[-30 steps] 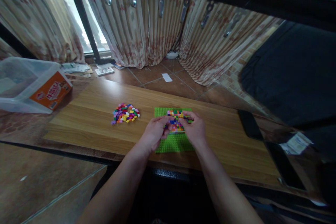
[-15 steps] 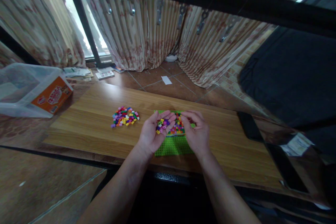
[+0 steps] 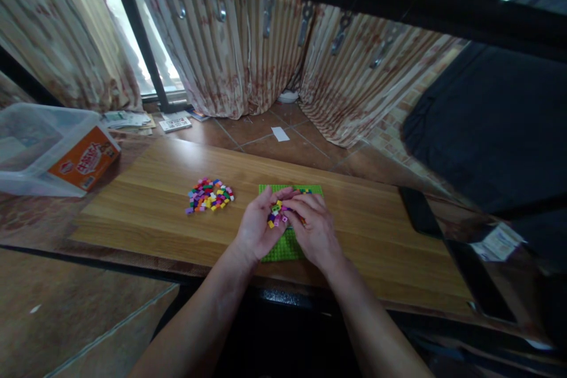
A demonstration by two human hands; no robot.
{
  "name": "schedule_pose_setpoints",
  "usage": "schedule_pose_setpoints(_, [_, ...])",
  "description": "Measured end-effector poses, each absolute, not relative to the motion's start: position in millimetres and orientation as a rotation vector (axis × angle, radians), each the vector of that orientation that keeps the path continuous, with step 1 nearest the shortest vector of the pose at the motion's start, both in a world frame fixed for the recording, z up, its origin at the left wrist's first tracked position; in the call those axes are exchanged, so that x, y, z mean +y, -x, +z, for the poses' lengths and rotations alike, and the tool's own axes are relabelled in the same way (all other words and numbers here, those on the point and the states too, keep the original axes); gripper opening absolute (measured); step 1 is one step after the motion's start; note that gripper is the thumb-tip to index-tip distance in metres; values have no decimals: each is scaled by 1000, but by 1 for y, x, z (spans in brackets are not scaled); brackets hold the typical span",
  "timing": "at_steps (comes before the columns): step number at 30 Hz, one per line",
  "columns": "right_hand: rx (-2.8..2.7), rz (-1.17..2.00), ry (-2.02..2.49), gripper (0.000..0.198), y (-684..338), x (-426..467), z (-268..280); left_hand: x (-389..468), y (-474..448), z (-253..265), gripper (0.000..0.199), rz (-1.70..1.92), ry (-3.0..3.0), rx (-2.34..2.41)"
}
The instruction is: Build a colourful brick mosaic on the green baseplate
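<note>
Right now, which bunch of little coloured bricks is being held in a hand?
The small bunch cupped in the upturned left hand, over the green baseplate; the bigger pile lies loose on the wooden table.

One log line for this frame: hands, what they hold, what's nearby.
left hand: cupped, holds bricks | right hand: fingers at those bricks | under hands: green baseplate | left of it: brick pile on table
</note>
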State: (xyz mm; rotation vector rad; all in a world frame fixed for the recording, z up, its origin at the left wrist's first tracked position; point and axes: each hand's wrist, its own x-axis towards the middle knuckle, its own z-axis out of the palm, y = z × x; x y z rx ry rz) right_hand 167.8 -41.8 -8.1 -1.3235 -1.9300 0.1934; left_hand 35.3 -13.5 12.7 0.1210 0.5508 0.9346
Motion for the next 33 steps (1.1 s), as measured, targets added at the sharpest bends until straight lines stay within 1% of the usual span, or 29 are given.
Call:
schedule_pose_setpoints(4, [-1858, 232, 1336, 22, -167, -43, -7, -12, -36, 10, 41, 967, -110, 584])
schedule_pose_setpoints(7, [-1730, 310, 1326, 24, -168, -43, -4, -12, -36, 8, 27, 1002, -131, 678])
schedule_pose_setpoints(12, [-1506, 501, 1308, 16, -166, -44, -4, -16, -34, 6, 6, 853, -269, 702])
schedule_pose_setpoints(13, [-1456, 540, 1310, 16, -166, -44, -4, -17, -34, 6, 7, 835, -293, 678])
schedule_pose_setpoints(17, [-1333, 648, 1302, 16, -166, -43, -6, -20, -34, 6, 25, 804, -373, 600])
schedule_pose_setpoints(20, [-1315, 664, 1248, 12, -168, -41, -7, -21, -33, 7, 29, 813, -417, 601])
schedule_pose_setpoints(22, [-1327, 632, 1253, 11, -170, -40, -6, -20, -32, 7, 28, 814, -432, 613])
schedule_pose_setpoints(26, [-1376, 605, 1280, 9, -173, -41, -2, -18, -30, 7, 18, 795, -429, 640])
schedule_pose_setpoints(29, [-1378, 690, 1249, 10, -175, -41, 0, -17, -29, 9, 13, 765, -426, 646])
schedule_pose_setpoints(33, [-1251, 870, 1197, 11, -181, -39, -1, -16, -28, 10, 10, 747, -422, 663])
